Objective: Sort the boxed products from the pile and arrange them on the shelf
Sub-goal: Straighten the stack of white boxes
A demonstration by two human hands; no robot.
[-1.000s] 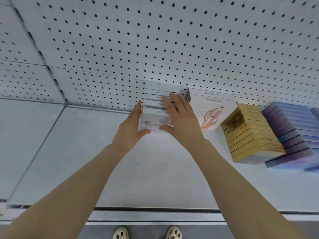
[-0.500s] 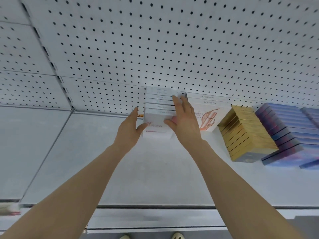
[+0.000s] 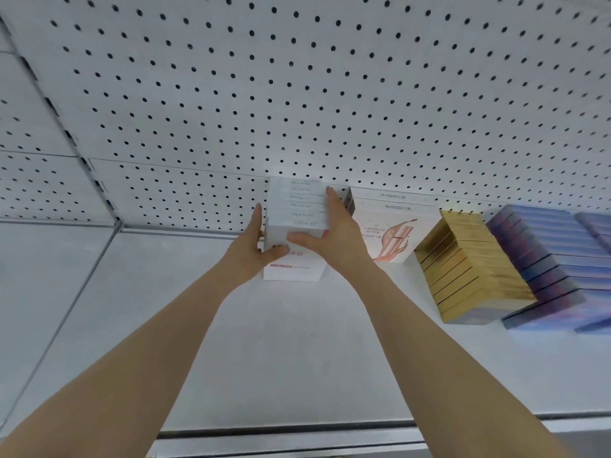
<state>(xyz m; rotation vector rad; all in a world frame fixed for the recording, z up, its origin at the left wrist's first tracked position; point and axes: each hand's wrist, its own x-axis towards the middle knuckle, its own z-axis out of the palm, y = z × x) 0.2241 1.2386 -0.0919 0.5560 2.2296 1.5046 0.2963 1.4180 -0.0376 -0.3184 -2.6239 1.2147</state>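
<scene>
Nearest, at the bottom edge, the shelf's front lip (image 3: pixel 297 438), with both bare forearms reaching out over the pale shelf board (image 3: pixel 297 352). Further out, the left hand (image 3: pixel 251 249) pressed flat against the left side of a row of white boxes (image 3: pixel 297 213), fingers straight and together pointing away, thumb hooked across the lower front of the nearest box. Opposite it, the right hand (image 3: pixel 337 236) laid along the row's right side, fingers straight and together reaching towards the back, thumb stretched leftward over the front face so that the two thumbs nearly meet. Between the two palms, the white boxes standing upright one behind another, the front one showing red print and a thin red bar near its base, the back one against or just short of the wall; cannot tell which. Just beyond the right hand, to its right, two white MARUBI boxes (image 3: pixel 393 233) with a pink and gold picture on the front. Further right of that hand, a leaning row of gold boxes (image 3: pixel 469 269), then blue-purple boxes (image 3: pixel 549 262) touching them at the frame's edge. Farthest, behind everything, the white pegboard wall (image 3: pixel 297 94) dotted with dark holes.
</scene>
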